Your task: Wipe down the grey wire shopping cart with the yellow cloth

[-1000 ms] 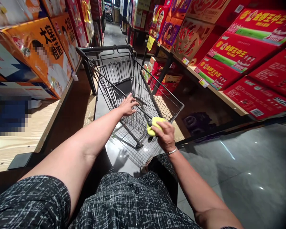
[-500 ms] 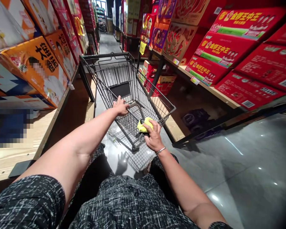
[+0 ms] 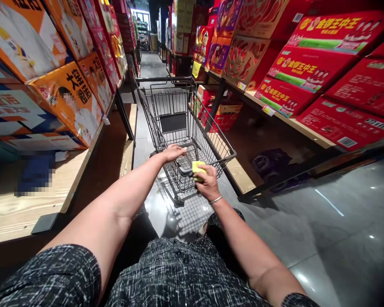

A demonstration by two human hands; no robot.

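Observation:
A black wire shopping cart stands in front of me, tilted away to the left in my view. My left hand reaches over the cart's near left side with its fingers stretched out and holds nothing; whether it touches the frame I cannot tell. My right hand is closed around a bright yellow cloth, pressed at the near end of the cart beside its dark bar. The wire basket shows nothing inside.
Wooden shelves with orange-and-white cartons flank me on the left. On the right, a shelf holds stacked red boxes, with dark purple packs below. An aisle with a shiny grey floor runs ahead.
The cart has swung round and sits more upright in view. My left hand has moved right and its fingers now point right. My right hand keeps the yellow cloth, shifted slightly right.

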